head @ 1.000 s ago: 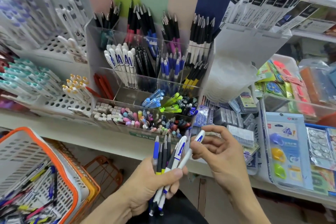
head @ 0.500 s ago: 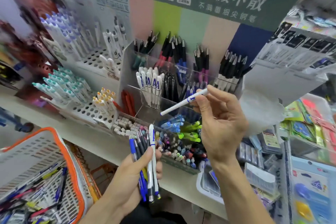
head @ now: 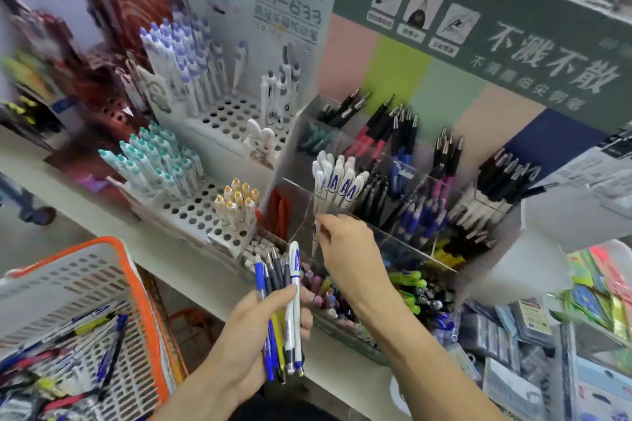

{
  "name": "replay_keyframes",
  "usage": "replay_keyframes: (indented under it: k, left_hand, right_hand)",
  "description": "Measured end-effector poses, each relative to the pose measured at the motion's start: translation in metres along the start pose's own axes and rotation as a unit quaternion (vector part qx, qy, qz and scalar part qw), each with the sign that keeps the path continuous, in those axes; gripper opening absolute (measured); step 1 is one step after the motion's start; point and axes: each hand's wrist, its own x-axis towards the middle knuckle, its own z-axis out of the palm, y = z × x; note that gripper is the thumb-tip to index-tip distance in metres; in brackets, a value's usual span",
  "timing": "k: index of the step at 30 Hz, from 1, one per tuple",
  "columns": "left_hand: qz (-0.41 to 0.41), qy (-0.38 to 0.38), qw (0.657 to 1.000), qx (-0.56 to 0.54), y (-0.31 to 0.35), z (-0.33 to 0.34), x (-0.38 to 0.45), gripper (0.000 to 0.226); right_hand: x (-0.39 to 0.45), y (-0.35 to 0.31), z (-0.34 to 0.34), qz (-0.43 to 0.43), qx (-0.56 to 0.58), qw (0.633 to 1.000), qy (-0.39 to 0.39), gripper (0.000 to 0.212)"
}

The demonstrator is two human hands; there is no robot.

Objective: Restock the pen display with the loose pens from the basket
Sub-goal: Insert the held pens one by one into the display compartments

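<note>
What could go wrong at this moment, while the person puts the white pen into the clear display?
1. The right hand lowers a white pen at the clear divider edge; it might catch there or drop into the neighbouring compartment with the red pens.
2. The left hand holds a mixed pen bundle with a loose-looking grip; one may slip out.
</note>
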Motion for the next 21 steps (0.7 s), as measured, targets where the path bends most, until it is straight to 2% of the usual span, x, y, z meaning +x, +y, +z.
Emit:
replay_keyframes:
  k: [3, 6, 10, 14, 17, 21]
  left_hand:
    - [0.018, -0.024, 0.999, 0.01, 0.008, -0.003, 0.003, 0.033]
    - [0.035, -0.051, 0.998, 0.029, 0.015, -0.004, 0.006, 0.031]
    - [0.039, -0.072, 0.993, 0.09, 0.02, -0.006, 0.008, 0.026]
    - [0.035, -0.102, 0.984, 0.145, 0.02, -0.007, 0.009, 0.026]
    - [0.034, -0.114, 0.979, 0.166, 0.021, -0.006, 0.011, 0.027]
    - [0.02, -0.088, 0.991, 0.102, 0.019, -0.004, 0.016, 0.024]
  right_hand:
    - [-0.007, -0.007, -0.008, 0.035, 0.015, 0.999, -0.03, 0.037]
    - [-0.024, -0.019, -0.025, 0.108, 0.116, 0.987, -0.012, 0.031]
    - [-0.041, -0.03, -0.038, 0.201, 0.318, 0.926, -0.048, 0.016]
    - [-0.051, -0.03, -0.041, 0.181, 0.342, 0.919, -0.079, 0.029]
    - [-0.051, -0.027, -0.042, 0.195, 0.356, 0.911, -0.073, 0.035]
    - [-0.044, -0.028, -0.051, 0.198, 0.383, 0.901, -0.039, 0.037]
